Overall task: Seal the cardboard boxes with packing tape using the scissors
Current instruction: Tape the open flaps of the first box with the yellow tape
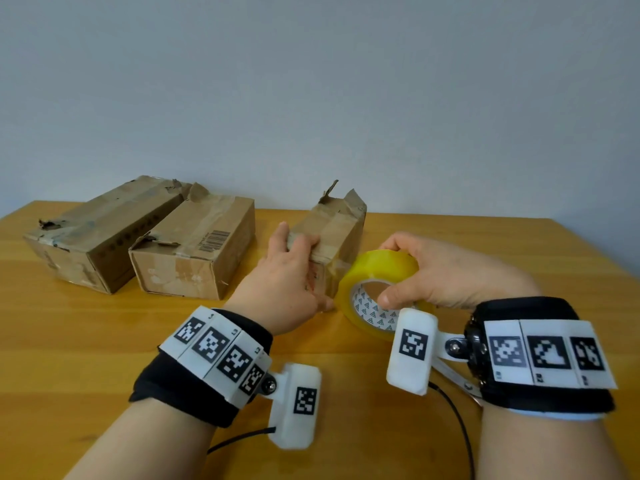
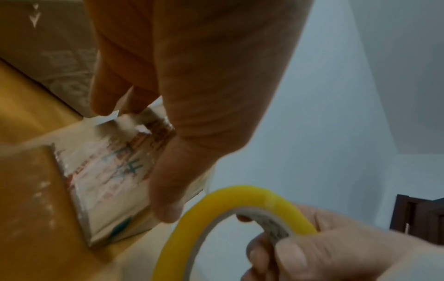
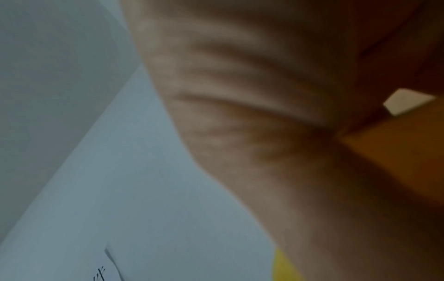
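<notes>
On wooden table (image 1: 104,341): three worn cardboard boxes. Nearest box (image 1: 332,237) at centre. Left of nearest box: barcoded box (image 1: 197,254), then long box (image 1: 100,233) touching it. Left hand (image 1: 287,282) grasping near end of nearest box, fingers curled over top edge. Right hand (image 1: 446,271) gripping yellow packing tape roll (image 1: 377,289), thumb inside core, just right of nearest box. Scissors not discernible.
</notes>
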